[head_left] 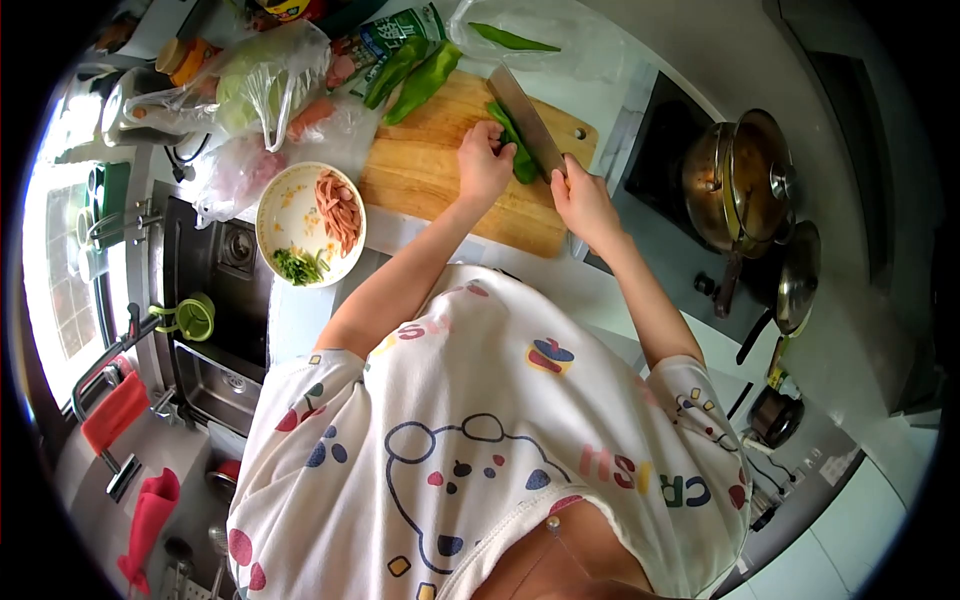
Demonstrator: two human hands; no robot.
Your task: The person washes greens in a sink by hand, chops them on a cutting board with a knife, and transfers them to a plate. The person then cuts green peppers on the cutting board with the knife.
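Green pepper (pixel 519 160) on the cutting board (pixel 410 165), between my left fingertips and the knife (pixel 528 122).

From my distant seat I have the left hand (pixel 487 168) against the pepper, its fingers curled close together, and the right hand (pixel 584 200) clamped around the knife's handle, blade beside the pepper. I cannot tell whether any cut goes through it yet. Beyond the left fingers, two peppers (pixel 424 84) lie at the board's far edge and a slim pepper (pixel 513 38) farther off on clear plastic (pixel 580 62), all seemingly uncut. Left of those fingers, a bowl (pixel 292 212) holds pink strips (pixel 338 212) and chopped greens (pixel 298 266); I'd judge that cutting done.
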